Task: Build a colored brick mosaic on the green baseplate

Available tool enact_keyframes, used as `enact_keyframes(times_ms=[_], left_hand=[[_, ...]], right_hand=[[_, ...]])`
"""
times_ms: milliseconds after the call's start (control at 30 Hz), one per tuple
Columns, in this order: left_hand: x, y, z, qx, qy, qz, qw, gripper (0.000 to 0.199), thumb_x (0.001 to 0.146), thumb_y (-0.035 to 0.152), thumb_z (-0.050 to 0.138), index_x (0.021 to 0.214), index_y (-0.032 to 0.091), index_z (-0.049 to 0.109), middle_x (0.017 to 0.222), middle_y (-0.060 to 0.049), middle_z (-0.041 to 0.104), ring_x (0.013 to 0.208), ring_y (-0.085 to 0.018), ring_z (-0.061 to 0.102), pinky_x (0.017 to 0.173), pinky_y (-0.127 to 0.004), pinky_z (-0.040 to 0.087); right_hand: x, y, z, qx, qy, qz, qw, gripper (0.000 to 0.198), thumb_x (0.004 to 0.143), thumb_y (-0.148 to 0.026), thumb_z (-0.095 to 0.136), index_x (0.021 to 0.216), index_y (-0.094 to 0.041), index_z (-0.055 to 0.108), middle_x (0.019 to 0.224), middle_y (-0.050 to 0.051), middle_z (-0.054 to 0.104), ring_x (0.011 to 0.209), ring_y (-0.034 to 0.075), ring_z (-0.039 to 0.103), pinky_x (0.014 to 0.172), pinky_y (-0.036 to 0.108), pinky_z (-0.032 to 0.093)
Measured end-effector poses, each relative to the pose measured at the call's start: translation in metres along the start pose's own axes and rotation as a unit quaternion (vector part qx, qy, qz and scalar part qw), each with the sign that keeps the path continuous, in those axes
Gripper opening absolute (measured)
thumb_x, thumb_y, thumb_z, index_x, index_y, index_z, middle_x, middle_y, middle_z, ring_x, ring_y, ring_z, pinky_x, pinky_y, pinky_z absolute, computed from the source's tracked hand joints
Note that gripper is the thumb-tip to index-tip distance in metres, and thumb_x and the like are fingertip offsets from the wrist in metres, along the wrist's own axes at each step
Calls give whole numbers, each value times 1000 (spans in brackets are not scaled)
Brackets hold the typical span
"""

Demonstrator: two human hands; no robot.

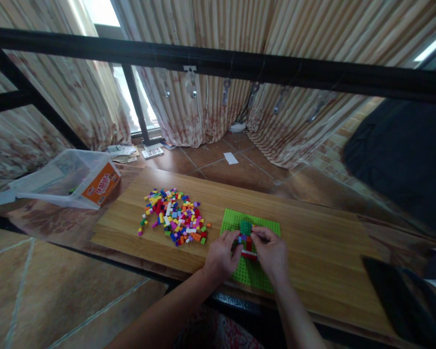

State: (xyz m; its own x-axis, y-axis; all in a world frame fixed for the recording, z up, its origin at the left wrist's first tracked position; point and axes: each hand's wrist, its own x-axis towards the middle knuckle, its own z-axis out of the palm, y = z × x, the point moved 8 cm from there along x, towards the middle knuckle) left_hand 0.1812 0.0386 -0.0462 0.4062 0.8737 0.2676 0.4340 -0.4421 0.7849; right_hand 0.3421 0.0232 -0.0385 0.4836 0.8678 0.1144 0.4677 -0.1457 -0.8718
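Observation:
A small model of toy building bricks (247,241) stands on a bright green studded baseplate (227,218). Dark green bricks form its far end, with purple, blue and red ones nearer me and a white-and-red strip at the near side. My left hand (222,256) is closed at the model's left side, thumb and forefinger against it. On the opposite side, my right hand (272,252) has its fingers pinched at the upper right of the model. A bit of yellow shows by those fingertips; whether it is a separate brick is unclear. My fingers hide parts of the model.
Left of the baseplate, a pile of loose multicoloured bricks (176,215) lies on the wooden board (323,242). Farther left a clear plastic box (69,177) with an orange label lies tilted. A black bar (218,60) crosses beyond the board, before striped curtains (218,111).

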Motion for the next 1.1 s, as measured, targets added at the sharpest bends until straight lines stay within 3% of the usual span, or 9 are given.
enact_keyframes(times_ms=[167, 300, 400, 500, 633, 733, 867, 1000, 1100], left_hand=[[0, -2, 1, 15, 5, -2, 1000, 33, 89, 25, 52, 120, 16, 56, 103, -10, 65, 90, -19, 63, 79, -32, 53], [1, -3, 1, 13, 7, -10, 1000, 30, 88, 24, 52, 118, 19, 58, 102, -8, 66, 86, -18, 63, 77, -31, 53], [1, -3, 0, 2, 10, -18, 1000, 30, 88, 24, 53, 117, 19, 59, 103, -7, 66, 88, -18, 64, 79, -31, 53], [2, -3, -2, -11, 12, -23, 1000, 30, 89, 24, 51, 118, 19, 59, 104, -8, 66, 91, -18, 63, 83, -32, 53], [3, -2, -3, -20, 16, -25, 999, 30, 92, 23, 44, 118, 18, 59, 106, -9, 66, 97, -19, 63, 89, -35, 51], [3, -3, -3, -25, 28, -24, 999, 30, 93, 20, 41, 116, 18, 59, 105, -9, 66, 97, -19, 63, 89, -35, 50], [2, -4, -2, -31, 38, -21, 999, 26, 92, 19, 41, 109, 18, 60, 98, -8, 65, 91, -18, 62, 84, -32, 50], [2, -4, -1, -32, 38, -24, 998, 19, 91, 17, 42, 98, 19, 59, 91, -6, 63, 85, -17, 60, 78, -29, 48], [1, -4, -1, -35, 46, -29, 998, 18, 86, 11, 44, 93, 19, 58, 87, -5, 61, 83, -16, 58, 77, -28, 47]], right_hand=[[4, -2, 1, -23, -19, 16, 999, 21, 75, -33, 60, 89, -20, 70, 82, 6, 75, 77, 22, 70, 80, 40, 53], [5, 7, 0, 64, -11, 28, 997, 30, 74, -40, 64, 94, -18, 70, 86, 8, 76, 79, 23, 70, 78, 38, 54], [2, 19, -8, 119, 31, 47, 991, 38, 75, -47, 64, 97, -16, 69, 91, 10, 75, 82, 24, 70, 79, 38, 54], [-1, 19, -22, 75, 68, 27, 994, 42, 81, -52, 58, 99, -15, 69, 98, 12, 74, 88, 25, 69, 84, 41, 52], [7, -9, -25, -45, 63, -59, 995, 45, 88, -51, 47, 104, -16, 69, 106, 14, 72, 99, 27, 66, 91, 43, 48], [26, -37, -5, -127, 22, -125, 984, 45, 91, -47, 40, 108, -15, 67, 110, 16, 70, 104, 27, 63, 94, 44, 45], [54, -66, 40, -217, -35, -205, 954, 41, 95, -38, 35, 105, -15, 67, 109, 16, 69, 106, 26, 61, 96, 42, 42], [64, -68, 77, -272, -72, -217, 935, 40, 97, -34, 34, 108, -14, 66, 110, 15, 68, 109, 25, 59, 95, 38, 41], [61, -56, 92, -313, -102, -198, 923, 41, 98, -36, 33, 110, -16, 66, 113, 14, 68, 110, 25, 59, 94, 37, 40]])
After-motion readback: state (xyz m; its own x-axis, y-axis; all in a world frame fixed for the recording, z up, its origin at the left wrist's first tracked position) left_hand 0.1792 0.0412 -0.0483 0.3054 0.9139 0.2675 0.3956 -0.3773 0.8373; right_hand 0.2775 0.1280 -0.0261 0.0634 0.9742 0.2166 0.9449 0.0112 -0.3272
